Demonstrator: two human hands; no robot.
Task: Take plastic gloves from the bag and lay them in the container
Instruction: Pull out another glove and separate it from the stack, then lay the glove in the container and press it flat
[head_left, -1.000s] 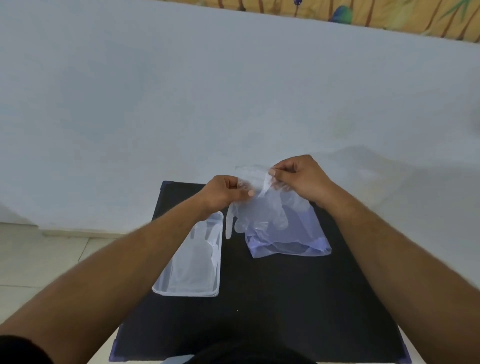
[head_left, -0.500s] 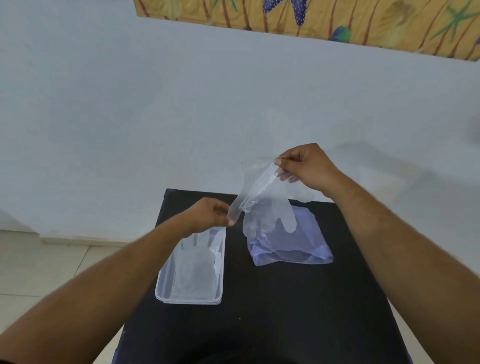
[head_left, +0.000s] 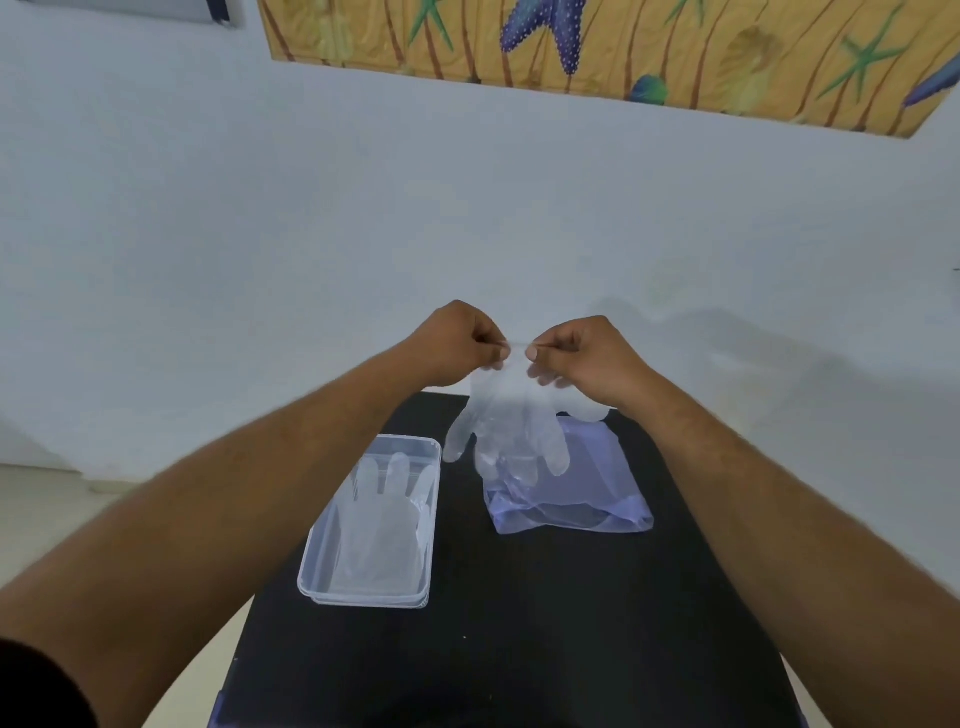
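Note:
A clear plastic glove (head_left: 511, 426) hangs fingers-down in the air above the far end of the bag. My left hand (head_left: 457, 345) and my right hand (head_left: 582, 358) each pinch one corner of its cuff, side by side. Below it the bluish plastic bag (head_left: 582, 493) lies flat on the black table (head_left: 519, 649). Left of the bag stands the clear rectangular container (head_left: 317, 566), with a clear glove (head_left: 387, 514) lying flat inside it, fingers pointing away from me.
The small black table stands against a pale blue wall (head_left: 260, 234). A yellow picture with sea creatures (head_left: 623, 47) hangs on the wall above. Pale floor (head_left: 41, 509) shows to the left of the table.
Both hands have lifted the glove out of the bag and spread its cuff between them. My left hand rose from beside the container up to the cuff. The camera tilted upward.

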